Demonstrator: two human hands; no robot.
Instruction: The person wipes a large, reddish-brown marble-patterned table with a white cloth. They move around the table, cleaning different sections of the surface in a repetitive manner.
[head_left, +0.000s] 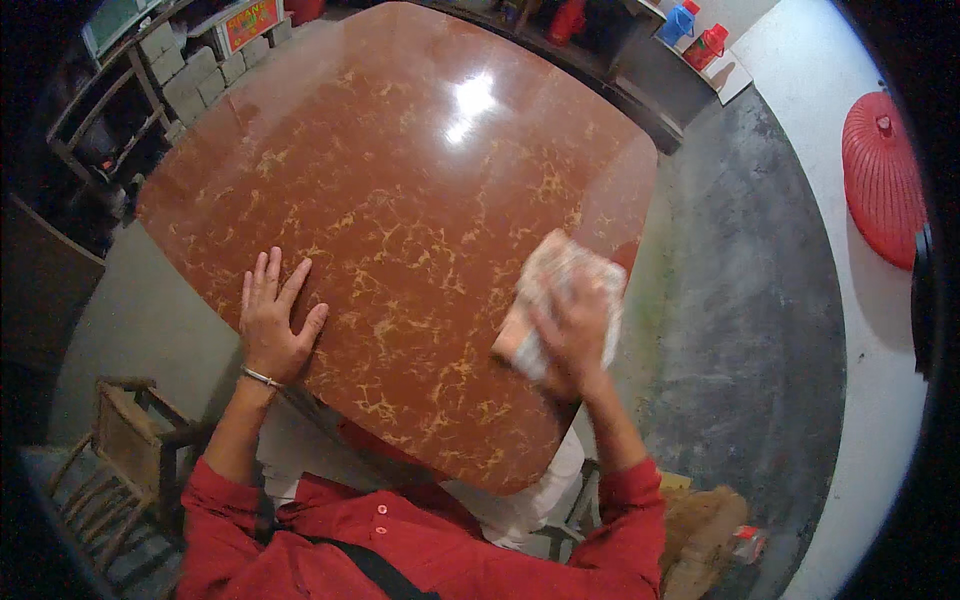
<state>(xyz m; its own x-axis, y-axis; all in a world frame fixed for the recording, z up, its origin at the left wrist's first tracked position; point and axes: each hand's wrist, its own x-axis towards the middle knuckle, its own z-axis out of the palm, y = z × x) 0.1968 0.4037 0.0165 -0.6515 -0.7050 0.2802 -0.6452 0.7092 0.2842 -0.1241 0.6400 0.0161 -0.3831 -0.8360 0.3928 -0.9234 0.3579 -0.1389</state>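
A glossy reddish-brown tabletop (405, 300) with yellow marbled veins spreads out before me, its corners rounded. Flat on its left edge rests my left hand (276, 322), fingers spread and nothing in it; a thin bangle circles that wrist. Near the right edge, my right hand (574, 322) presses down on a folded pale and orange cloth (540, 277). Both the cloth and that hand are blurred. The cloth's underside is hidden, and part of its top is covered by my fingers.
Wooden chairs (139, 442) stand at lower left. Blocks (191, 79) are stacked at the far left. Two thermos flasks, one blue (677, 24) and one red (705, 46), stand at the far right. A ribbed red object (883, 180) is against the white wall (795, 67).
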